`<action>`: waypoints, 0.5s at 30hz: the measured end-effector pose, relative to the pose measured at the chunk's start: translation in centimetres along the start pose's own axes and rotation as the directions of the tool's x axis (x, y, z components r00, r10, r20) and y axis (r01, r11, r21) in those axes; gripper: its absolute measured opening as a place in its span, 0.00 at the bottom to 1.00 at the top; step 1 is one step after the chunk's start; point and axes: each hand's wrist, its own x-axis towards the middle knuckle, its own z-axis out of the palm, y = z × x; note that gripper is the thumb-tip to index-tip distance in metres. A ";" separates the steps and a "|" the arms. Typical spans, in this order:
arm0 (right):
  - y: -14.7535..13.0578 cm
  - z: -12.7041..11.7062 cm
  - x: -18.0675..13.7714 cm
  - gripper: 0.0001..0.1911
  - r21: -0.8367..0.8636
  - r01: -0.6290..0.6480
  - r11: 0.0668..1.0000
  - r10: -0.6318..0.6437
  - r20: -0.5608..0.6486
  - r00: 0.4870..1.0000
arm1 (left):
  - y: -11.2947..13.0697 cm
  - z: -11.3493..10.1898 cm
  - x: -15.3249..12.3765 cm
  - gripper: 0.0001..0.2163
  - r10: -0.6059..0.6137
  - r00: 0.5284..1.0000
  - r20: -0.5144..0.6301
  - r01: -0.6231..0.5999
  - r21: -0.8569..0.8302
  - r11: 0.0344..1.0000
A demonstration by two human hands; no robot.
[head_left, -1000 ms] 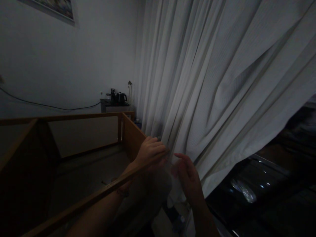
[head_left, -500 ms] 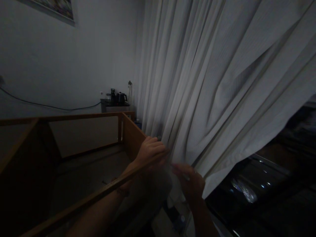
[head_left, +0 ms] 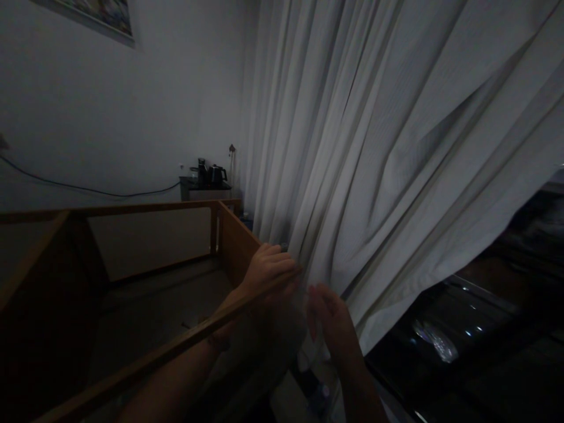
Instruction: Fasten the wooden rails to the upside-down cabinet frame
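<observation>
Head view, a dim room: the left hand (head_left: 268, 270) sat just left of the frame's middle, at the end of a wooden rail (head_left: 176, 346) that ran from the lower left up to it. Its fingers were curled tight together, knuckles up, closed on a gathered fold of the curtain (head_left: 388, 147) where the cloth met the rail's end. How much cloth lay inside the fist could not be made out in the poor light.

The right hand (head_left: 328, 317) stood just beside it, lower and to the right, with its forearm coming up from the bottom edge. Its fingers were loosely straight and close together, pointing up, gripping nothing. The fingertips lay against the lower hem of the curtain. The two hands were near each other but apart.

The curtain, pale and heavily pleated, filled the middle and the whole right of the frame, its folds slanting down toward the hands from the upper right. Its hem rose toward the right edge, above a dark glossy surface (head_left: 462, 335) in the lower right.

A wooden frame (head_left: 238, 238) boxed in the left of the picture. Beyond it, against the wall at centre left, a small table (head_left: 198, 189) carried a dark kettle (head_left: 215, 174). A cable (head_left: 88, 190) ran along the wall, and a framed picture (head_left: 101, 14) hung in the upper left corner.
</observation>
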 end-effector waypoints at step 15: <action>0.7 -4.1 0.2 0.21 -0.557 0.732 0.392 -0.713 0.318 0.624 | 0.0 0.1 0.0 0.12 0.003 1.000 0.021 -0.004 0.021 1.000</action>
